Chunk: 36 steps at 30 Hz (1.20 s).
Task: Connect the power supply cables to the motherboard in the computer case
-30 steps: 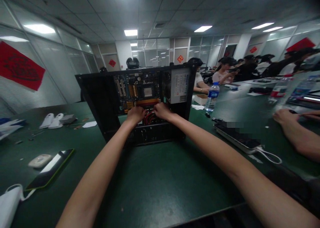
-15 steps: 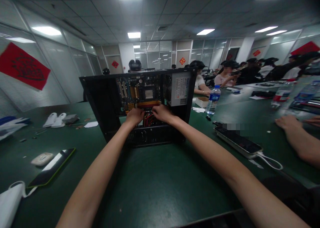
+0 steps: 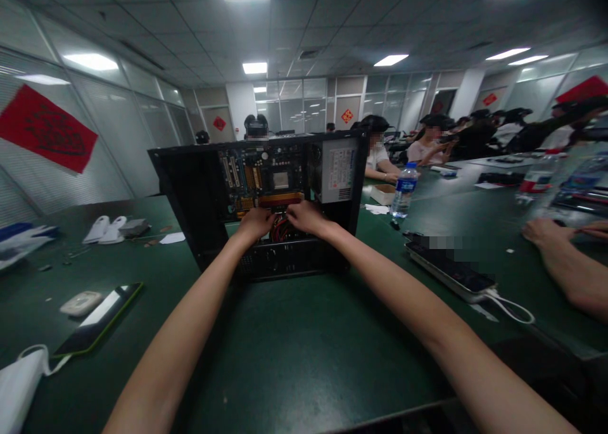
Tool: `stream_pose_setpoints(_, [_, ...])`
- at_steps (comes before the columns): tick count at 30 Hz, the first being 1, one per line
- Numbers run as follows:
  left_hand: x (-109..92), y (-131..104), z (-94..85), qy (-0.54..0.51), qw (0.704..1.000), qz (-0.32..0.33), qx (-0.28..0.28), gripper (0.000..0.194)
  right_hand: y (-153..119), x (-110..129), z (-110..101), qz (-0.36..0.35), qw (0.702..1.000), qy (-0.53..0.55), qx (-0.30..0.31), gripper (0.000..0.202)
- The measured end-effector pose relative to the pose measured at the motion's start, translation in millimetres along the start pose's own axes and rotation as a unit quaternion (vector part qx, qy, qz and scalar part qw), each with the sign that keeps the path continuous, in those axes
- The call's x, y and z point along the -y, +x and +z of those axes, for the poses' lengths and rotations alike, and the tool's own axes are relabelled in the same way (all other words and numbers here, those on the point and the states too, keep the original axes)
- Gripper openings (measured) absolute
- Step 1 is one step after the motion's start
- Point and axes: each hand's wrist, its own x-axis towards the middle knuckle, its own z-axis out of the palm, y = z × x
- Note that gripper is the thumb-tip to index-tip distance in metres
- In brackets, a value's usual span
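Observation:
An uncovered black computer case (image 3: 183,193) stands in front of me, its inside facing me. Both hands reach into its lower middle, close together, just under the memory slots (image 3: 280,199) of the motherboard (image 3: 256,174). My left hand (image 3: 257,223) is closed, fingertips pointing inward. My right hand (image 3: 307,218) is closed too, a short gap from the left. What either set of fingers grips is too small and hidden to make out. Red and dark cables (image 3: 282,230) bunch between and below the hands. The silver power supply (image 3: 339,169) sits at the case's upper right.
A phone (image 3: 102,317) and a white case (image 3: 80,303) lie left on the green table (image 3: 285,345). To the right are a water bottle (image 3: 405,190), a small box (image 3: 382,194) and a phone on a cable (image 3: 449,272). Another person's hand (image 3: 546,232) rests at far right.
The case appears slightly shifted left in view. My right hand has moved slightly left, nearer the left hand, which stays almost in place.

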Motion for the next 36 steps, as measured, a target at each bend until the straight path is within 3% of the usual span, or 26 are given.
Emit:
stream_pose_setpoints(10, [-0.5,-2.8,-0.8,-0.023,0.999,0.047,0.001,0.042,-4.2,-0.7,-0.9,-0.044,0.999,0.012,0.016,0.024])
stream_pose_setpoints(22, [8.5,-13.8,-2.9,-0.070,0.993,0.094,-0.003,0.041,-12.6,-1.4,-6.6,-0.039,0.997,0.056,0.047,0.031])
stream_pose_setpoints(26, [7.2,-14.3,-4.8,-0.070,0.993,0.095,0.001,0.040,-17.8,1.6,-12.0,-0.034,0.996,0.019,0.076,0.033])
stream_pose_setpoints(29, [6.1,-16.0,-5.2,-0.062,0.993,0.098,0.001,0.039,-27.9,9.1,-34.5,-0.095,0.990,0.026,0.104,0.034])
stream_pose_setpoints(32, [5.7,-21.2,-4.7,-0.059,0.994,0.096,-0.004,0.036,-47.5,21.7,-79.5,-0.233,0.963,0.108,0.084,0.027])
stream_pose_setpoints(34, [5.2,-26.1,-4.4,-0.058,0.994,0.087,-0.016,0.036,-66.0,28.7,-113.1,-0.317,0.926,0.205,-0.011,0.023])
stream_pose_setpoints(36, [4.0,-31.1,-4.8,-0.048,0.996,0.075,-0.028,0.038,-85.4,28.7,-140.2,-0.356,0.878,0.280,-0.155,0.020])
